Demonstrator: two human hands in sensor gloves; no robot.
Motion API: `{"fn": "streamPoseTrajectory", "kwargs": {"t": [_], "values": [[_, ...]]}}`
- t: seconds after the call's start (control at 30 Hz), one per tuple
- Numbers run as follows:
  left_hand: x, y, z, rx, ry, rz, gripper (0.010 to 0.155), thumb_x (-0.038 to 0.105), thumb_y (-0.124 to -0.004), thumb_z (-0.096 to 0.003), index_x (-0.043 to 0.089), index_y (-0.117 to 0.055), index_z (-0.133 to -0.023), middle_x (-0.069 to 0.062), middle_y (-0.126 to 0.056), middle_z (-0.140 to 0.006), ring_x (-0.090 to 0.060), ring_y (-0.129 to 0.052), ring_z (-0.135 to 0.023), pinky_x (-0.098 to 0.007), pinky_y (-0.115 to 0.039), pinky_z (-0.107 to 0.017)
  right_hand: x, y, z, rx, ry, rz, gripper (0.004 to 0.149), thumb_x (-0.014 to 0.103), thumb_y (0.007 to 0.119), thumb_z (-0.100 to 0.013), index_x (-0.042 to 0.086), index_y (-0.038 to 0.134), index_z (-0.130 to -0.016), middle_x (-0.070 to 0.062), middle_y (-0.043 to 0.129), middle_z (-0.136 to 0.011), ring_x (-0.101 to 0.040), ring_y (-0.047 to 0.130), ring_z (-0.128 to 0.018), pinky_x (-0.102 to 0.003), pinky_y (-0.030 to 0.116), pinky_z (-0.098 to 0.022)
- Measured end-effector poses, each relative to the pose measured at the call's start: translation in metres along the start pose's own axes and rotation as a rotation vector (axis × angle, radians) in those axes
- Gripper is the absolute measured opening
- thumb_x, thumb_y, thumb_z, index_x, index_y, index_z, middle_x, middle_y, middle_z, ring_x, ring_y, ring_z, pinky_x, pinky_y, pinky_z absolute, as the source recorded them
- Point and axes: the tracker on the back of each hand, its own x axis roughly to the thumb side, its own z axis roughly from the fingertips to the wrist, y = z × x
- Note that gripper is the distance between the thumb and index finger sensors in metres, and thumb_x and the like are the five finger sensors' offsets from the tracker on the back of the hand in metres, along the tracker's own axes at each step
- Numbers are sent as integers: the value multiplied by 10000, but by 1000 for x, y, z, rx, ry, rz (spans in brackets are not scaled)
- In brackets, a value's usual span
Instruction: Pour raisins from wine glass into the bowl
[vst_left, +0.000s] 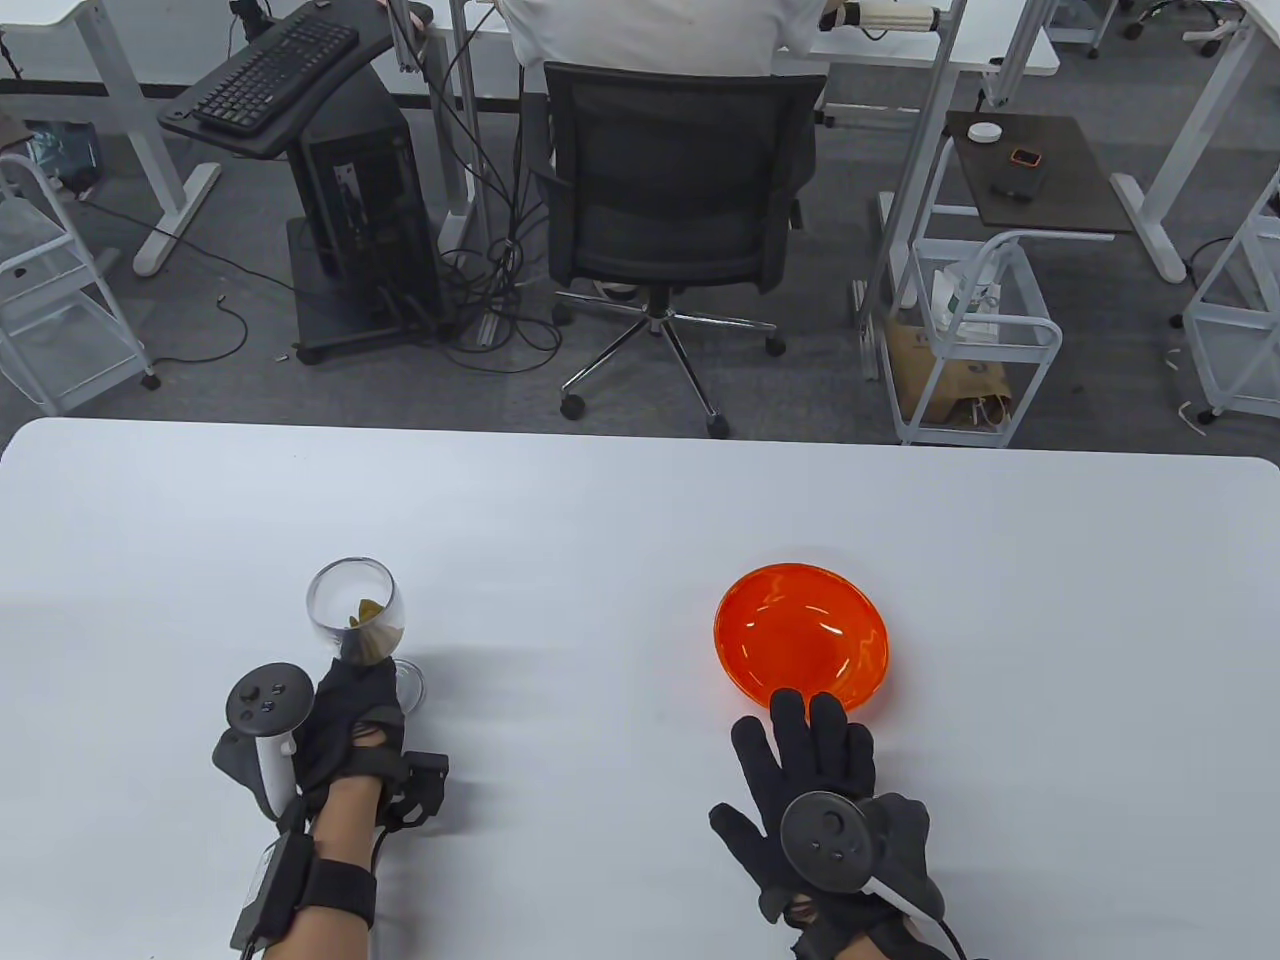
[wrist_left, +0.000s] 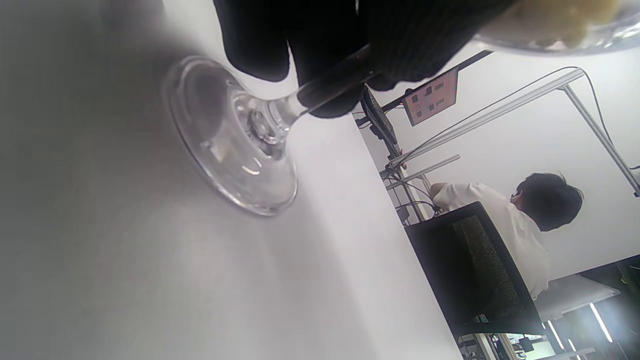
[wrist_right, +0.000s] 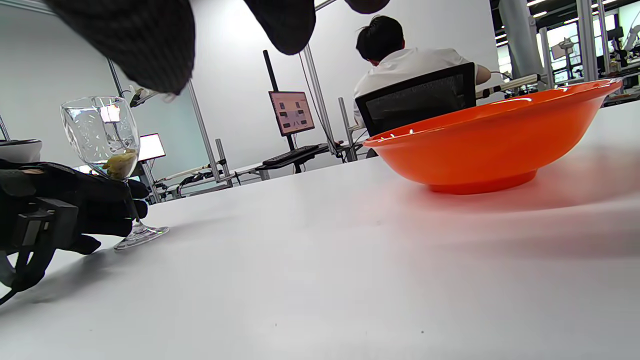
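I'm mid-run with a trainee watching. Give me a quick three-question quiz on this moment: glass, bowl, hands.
1. True or false: the wine glass is already tipped over the orange bowl.
2. Which hand grips the glass stem? A) left hand B) right hand C) both
3. Fill in: the raisins are still in the ____.

Key
1. False: the glass is upright, its foot on the white table, well apart from the bowl.
2. A: the right hand lies open near the bowl's rim.
3. Glass; the bowl looks empty.
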Motion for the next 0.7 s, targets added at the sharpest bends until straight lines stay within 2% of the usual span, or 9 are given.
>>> {"fn": "streamPoseTrajectory", "kwargs": {"t": [0.23, 0.7], "values": [[0, 0, 1, -1, 5, -12, 488, 340, -801, -447, 388, -790, -932, 0, -855, -1014, -308, -706, -1021, -613, -351, -768, 0, 0, 0, 9, 4, -5, 755, 508, 770, -534, 117, 449, -1094, -291, 197, -1163, -653, 104, -968, -730, 87, -666], [-1, -2, 4, 0, -7, -18, 477, 327, -820, -434, 397, -823, -905, -2, -900, -987, -290, -783, -981, -600, -419, -767, -2, 1, -2, 20, 11, -19, 752, 507, 770, -535, 114, 455, -1093, -291, 198, -1163, -653, 105, -968, -730, 87, -666]]}}
